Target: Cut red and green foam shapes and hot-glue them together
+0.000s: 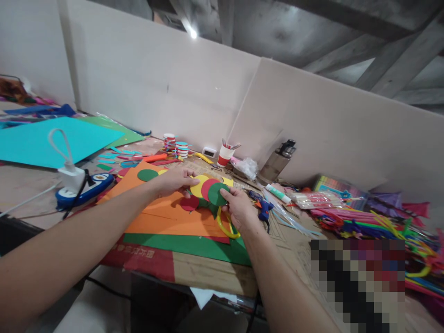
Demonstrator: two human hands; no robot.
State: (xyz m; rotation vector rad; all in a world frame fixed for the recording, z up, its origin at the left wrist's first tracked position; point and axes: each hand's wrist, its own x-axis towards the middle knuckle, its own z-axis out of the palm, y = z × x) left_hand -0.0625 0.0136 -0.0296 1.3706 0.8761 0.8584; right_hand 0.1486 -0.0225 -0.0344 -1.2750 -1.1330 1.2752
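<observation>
Between my two hands is an overlapping row of paper circles, a yellow circle (199, 187), a red one and a green circle (216, 194). My left hand (175, 182) pinches the yellow end. The green end sits between the thumb and fingers of my right hand (239, 207). Below them an orange sheet (156, 215) lies over a green sheet (208, 249). More paper circles rest on the orange sheet, among them a green circle (147, 175) and a red circle (189, 203). A yellow ring (222, 226) is beside my right hand.
A blue glue gun (265, 209), a glue stick (278, 193) and a dark bottle (277, 162) stand or lie to the right. Colourful pipe cleaners (364, 226) fill the far right. At left are a blue power strip (85, 190) and a turquoise sheet (58, 138). A paper cup (225, 156) stands behind.
</observation>
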